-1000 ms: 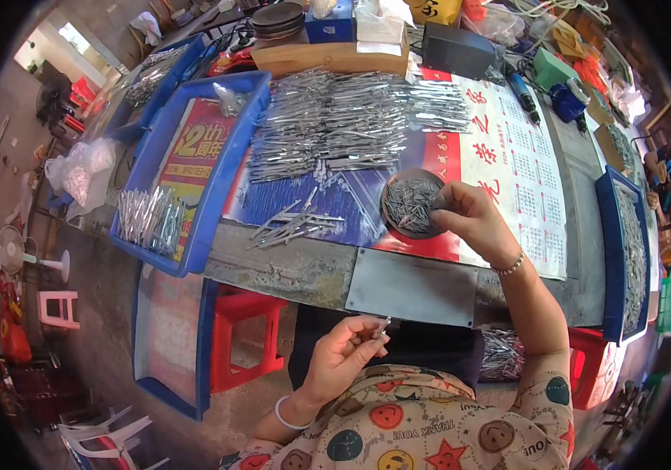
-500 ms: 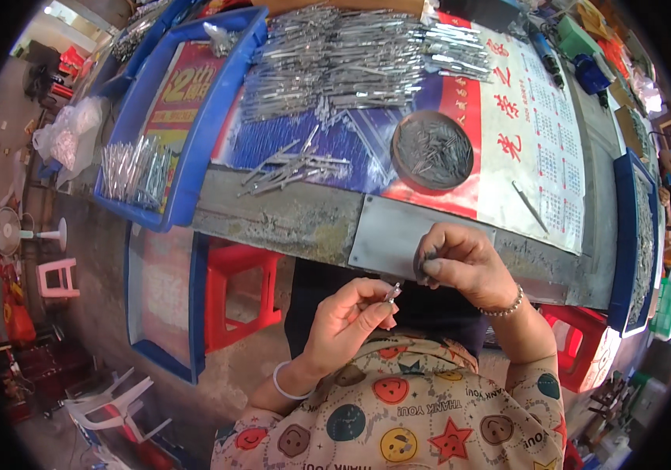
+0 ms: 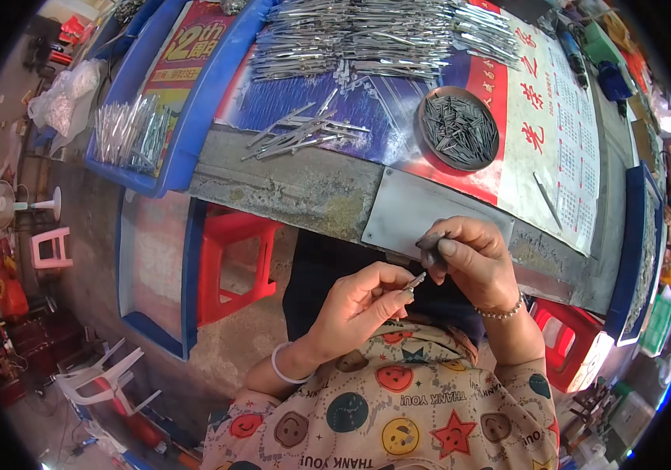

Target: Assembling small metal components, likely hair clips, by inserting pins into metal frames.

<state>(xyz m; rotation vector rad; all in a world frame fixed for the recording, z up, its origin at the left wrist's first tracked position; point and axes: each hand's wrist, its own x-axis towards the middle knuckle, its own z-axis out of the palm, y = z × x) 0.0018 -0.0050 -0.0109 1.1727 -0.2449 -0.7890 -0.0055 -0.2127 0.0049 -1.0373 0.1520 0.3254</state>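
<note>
My left hand (image 3: 359,305) is closed in a pinch on a small silver metal piece (image 3: 415,280), whose tip sticks out past the thumb and forefinger. Just right of it my right hand (image 3: 476,262) has its thumb and fingers pressed together. Those fingertips look dark, and what lies between them is too small to make out. Both hands are in front of the table edge, close to a flat metal plate (image 3: 398,207). Behind the plate stands a round dish (image 3: 461,166) holding many short dark grey pins (image 3: 459,125).
Loose silver rods (image 3: 304,135) lie left of the dish, with a large stack of rods (image 3: 359,39) behind. A blue tray (image 3: 183,149) at left holds upright rods (image 3: 128,133). One thin rod (image 3: 547,200) rests on the calendar sheet. Red stools (image 3: 234,262) stand below the table.
My view has shifted, so the table things sit higher in the picture. My left hand has come closer to the right one, and the silver piece is tilted differently.
</note>
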